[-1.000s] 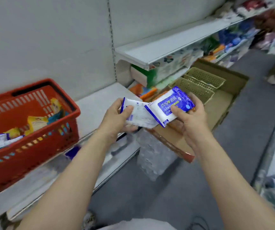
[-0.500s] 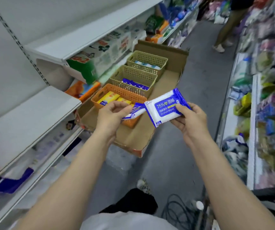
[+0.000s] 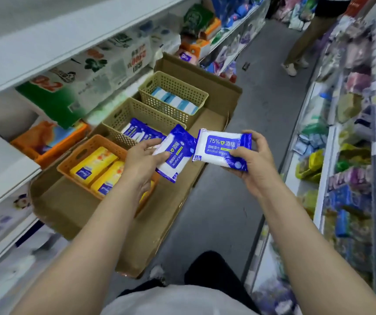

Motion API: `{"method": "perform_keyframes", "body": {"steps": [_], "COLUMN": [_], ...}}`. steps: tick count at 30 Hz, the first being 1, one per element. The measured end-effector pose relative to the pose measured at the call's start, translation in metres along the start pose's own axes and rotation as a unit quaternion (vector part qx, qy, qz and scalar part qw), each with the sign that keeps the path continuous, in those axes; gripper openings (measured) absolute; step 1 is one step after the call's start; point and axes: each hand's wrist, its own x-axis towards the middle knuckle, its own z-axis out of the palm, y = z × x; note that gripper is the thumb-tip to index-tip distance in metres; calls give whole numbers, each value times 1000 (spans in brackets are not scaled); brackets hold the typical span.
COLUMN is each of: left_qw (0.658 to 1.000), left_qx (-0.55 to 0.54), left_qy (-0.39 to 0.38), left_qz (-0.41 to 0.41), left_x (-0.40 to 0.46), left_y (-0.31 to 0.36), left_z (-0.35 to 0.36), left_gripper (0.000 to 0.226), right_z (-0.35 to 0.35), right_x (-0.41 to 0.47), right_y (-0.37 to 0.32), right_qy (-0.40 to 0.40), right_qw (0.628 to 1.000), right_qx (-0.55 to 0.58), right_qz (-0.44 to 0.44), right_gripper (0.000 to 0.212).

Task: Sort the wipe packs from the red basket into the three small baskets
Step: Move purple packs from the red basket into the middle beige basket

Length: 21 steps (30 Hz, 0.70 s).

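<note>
My left hand (image 3: 143, 158) pinches a blue-and-white alcohol wipe pack (image 3: 175, 153) just in front of the middle beige basket (image 3: 123, 117), which holds similar blue packs (image 3: 137, 130). In my right hand (image 3: 252, 164) is a second blue alcohol wipe pack (image 3: 222, 146), held flat over the aisle floor. The nearest small basket is orange (image 3: 84, 151) and holds yellow packs (image 3: 96, 164). Light blue-and-white packs (image 3: 175, 102) lie in the far beige basket (image 3: 171, 84). The red basket is out of view.
All three small baskets stand in a flat cardboard tray (image 3: 73, 208) on the floor beside the left shelving (image 3: 7, 164). Stocked shelves (image 3: 352, 155) line the right side of the narrow aisle. A person's legs (image 3: 300, 46) stand farther down it.
My view has swung from the red basket to the three small baskets. Both hands carried their blue packs along; the left pack now faces up near the middle basket.
</note>
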Motion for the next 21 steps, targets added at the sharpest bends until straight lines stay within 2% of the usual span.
{"method": "perform_keyframes", "body": {"steps": [5,11,17,21], "left_qw": [998,977,938,900], "left_qx": [-22,-49,-108,-151], "left_qy": [64,204,329,407], "left_qz": [4,33,24,24], "left_x": [47,82,85,74], "left_y": [13,19,12,8], "left_z": [22,38,45,20], "left_gripper": [23,23,20,21], "right_z": [17,46,83,126], "right_x": [88,195,260,280], "right_y": [-8,-20,-23,-6], "right_qy": [-70,-213,-307,-340], "right_qw": [996,970,931,906], "right_qx": [-44,-101,-181,-249], "right_qz": [36,63,78,50], "right_gripper": [34,27,27,23]}}
